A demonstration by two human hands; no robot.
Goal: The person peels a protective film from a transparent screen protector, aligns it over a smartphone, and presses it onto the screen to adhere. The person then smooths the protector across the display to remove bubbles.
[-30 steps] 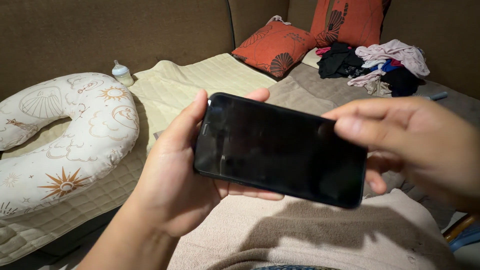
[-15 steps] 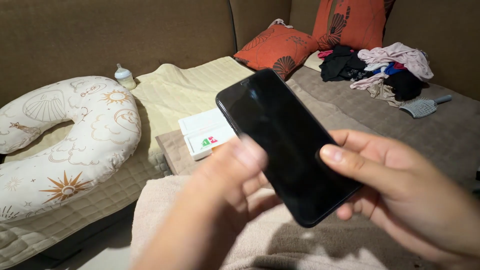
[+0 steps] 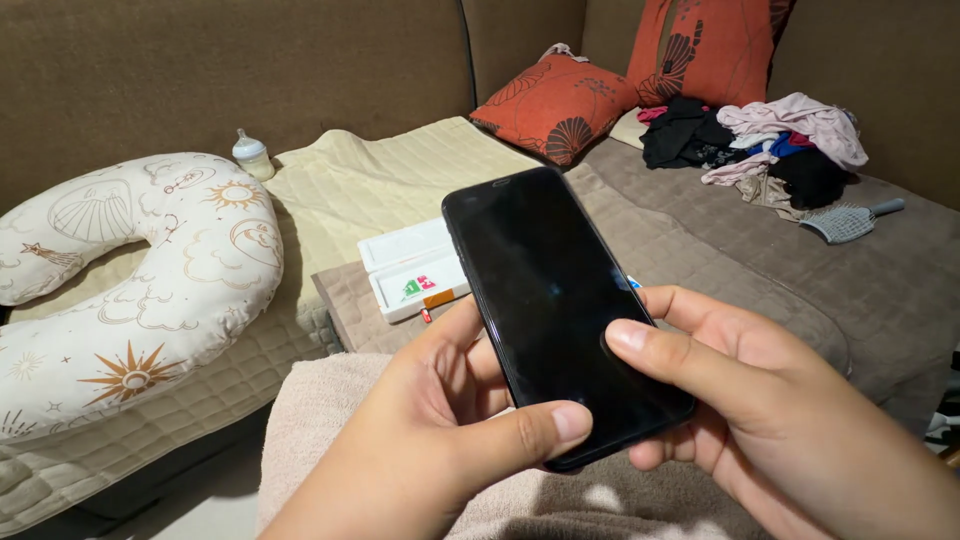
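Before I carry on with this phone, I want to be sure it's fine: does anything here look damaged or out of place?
The black phone, held in the left hand and right hand, shows no visible cracks; its screen is dark. The one untidy spot is the heap of clothes by the orange cushions, with a hairbrush loose beside it.

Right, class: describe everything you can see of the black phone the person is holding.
The black phone is a slim glossy slab with rounded corners, its screen dark and off, with faint reflections and a small earpiece slot at the top edge. It is tilted, top end pointing away, screen facing the camera. Both hands hold its lower half: the left hand with its thumb on the bottom corner, the right hand with its thumb on the screen.
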